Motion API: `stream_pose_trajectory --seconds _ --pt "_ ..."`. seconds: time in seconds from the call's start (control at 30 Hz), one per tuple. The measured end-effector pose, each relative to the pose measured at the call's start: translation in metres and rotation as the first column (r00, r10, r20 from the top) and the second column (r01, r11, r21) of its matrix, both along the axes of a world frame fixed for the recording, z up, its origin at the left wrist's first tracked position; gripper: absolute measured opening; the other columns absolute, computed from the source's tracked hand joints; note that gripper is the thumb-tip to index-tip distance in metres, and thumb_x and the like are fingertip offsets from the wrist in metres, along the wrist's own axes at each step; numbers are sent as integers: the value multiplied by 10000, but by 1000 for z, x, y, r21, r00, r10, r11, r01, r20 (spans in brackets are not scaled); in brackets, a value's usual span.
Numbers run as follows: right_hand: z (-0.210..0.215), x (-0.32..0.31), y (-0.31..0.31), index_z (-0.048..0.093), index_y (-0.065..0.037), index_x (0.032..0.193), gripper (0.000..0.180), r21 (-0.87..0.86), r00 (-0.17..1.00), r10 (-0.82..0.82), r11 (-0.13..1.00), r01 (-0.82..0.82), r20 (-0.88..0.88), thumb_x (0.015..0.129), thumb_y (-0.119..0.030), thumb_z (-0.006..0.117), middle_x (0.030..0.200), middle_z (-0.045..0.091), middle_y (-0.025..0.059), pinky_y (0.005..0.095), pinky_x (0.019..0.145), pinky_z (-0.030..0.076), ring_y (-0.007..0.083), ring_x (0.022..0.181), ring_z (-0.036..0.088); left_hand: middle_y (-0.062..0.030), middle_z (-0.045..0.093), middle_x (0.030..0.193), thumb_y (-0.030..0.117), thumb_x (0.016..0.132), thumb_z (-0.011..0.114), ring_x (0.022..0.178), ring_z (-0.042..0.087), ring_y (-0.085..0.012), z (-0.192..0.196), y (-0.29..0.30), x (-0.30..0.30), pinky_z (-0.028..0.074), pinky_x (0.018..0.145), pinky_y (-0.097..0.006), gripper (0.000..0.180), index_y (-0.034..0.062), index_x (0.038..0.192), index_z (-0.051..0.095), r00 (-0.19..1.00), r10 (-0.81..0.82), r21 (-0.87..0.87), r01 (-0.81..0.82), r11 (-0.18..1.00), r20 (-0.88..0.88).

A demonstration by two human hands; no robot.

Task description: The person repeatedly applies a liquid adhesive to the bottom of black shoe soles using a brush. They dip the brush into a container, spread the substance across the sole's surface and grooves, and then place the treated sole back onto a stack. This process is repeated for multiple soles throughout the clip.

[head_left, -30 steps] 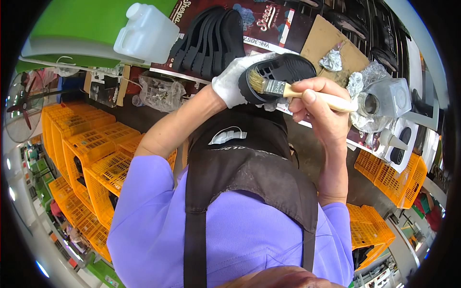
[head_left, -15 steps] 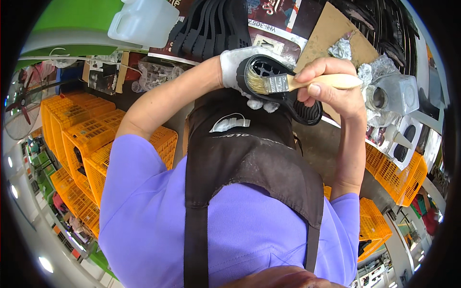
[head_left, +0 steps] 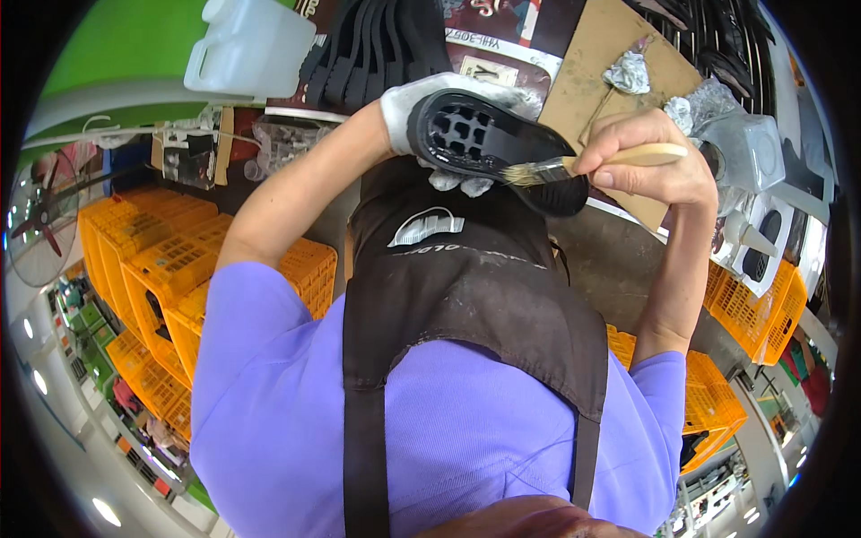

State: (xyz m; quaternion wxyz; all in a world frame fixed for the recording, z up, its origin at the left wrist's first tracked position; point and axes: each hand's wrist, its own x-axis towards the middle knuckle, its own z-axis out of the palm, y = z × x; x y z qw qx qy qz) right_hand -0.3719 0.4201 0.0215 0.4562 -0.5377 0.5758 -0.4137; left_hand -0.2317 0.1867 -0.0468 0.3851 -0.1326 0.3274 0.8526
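Observation:
My left hand [head_left: 414, 115], in a white glove, is closed round a black shoe sole [head_left: 525, 142] and holds it above my dark apron [head_left: 448, 309]. The sole's inner side faces up, with square hollows at its left end and a raised rim. Bare, my right hand [head_left: 641, 161] grips a flat paintbrush [head_left: 547, 170] by its pale wooden handle. The bristles touch the sole around its middle, near the edge closest to me. Some gloved fingertips show below the sole; the rest are hidden behind it.
Several black soles [head_left: 377, 54] stand in a row at the back, beside a white plastic jug [head_left: 251, 49]. At right are a cardboard sheet [head_left: 574, 90], a crumpled foil ball [head_left: 628, 73] and a clear container [head_left: 752, 148]. Orange crates [head_left: 179, 260] flank me.
The brush has moved right along the sole, from its left end to its middle. The sole has shifted slightly left and tilted to show more of its inner face.

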Motion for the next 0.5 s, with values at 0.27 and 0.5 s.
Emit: stream_pose_trajectory --seconds 0.27,0.5 --pt "4 15 39 594 40 916 243 -259 684 -583 646 718 439 820 -181 625 674 598 93 213 477 441 115 551 549 -134 580 1082 353 843 606 1038 551 -217 14 33 10 416 945 -353 503 18 1190 466 590 279 -209 -625 752 -757" --pt "-2 94 4 584 55 908 193 -395 445 -800 288 873 402 852 -129 595 621 603 107 212 481 458 124 525 574 -101 427 1319 235 761 694 1269 323 -257 18 57 12 174 1081 -395 571 70 1255 461 385 -139 -406 -892 199 -912"
